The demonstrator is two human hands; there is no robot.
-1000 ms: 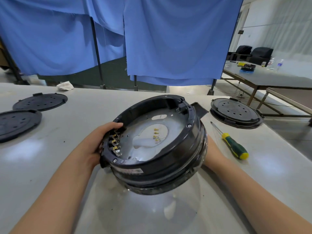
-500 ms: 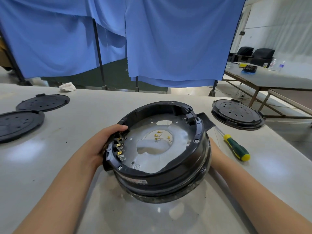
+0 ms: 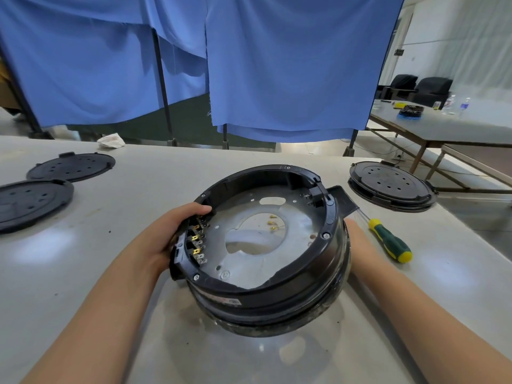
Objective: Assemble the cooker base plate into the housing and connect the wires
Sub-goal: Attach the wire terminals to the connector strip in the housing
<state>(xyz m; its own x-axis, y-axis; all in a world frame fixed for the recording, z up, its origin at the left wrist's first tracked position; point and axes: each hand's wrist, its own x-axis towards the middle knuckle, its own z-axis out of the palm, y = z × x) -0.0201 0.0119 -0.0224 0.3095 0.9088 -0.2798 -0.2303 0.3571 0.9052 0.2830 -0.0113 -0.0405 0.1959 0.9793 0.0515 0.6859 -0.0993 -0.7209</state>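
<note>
Since a second ago the cooker housing point(image 3: 266, 245) has come lower and more level, nearly resting on the table point(image 3: 138, 189). It sits between both hands: the left hand point(image 3: 169, 234) grips its rim by the brass terminals point(image 3: 197, 242); the right hand point(image 3: 357, 239) is mostly hidden, grip unclear. A screwdriver point(image 3: 389, 239) lies just right of the right hand, with bare tabletop beyond the left hand.

Both forearms are bare, with no sleeves, gloves, rings or watch showing.
</note>
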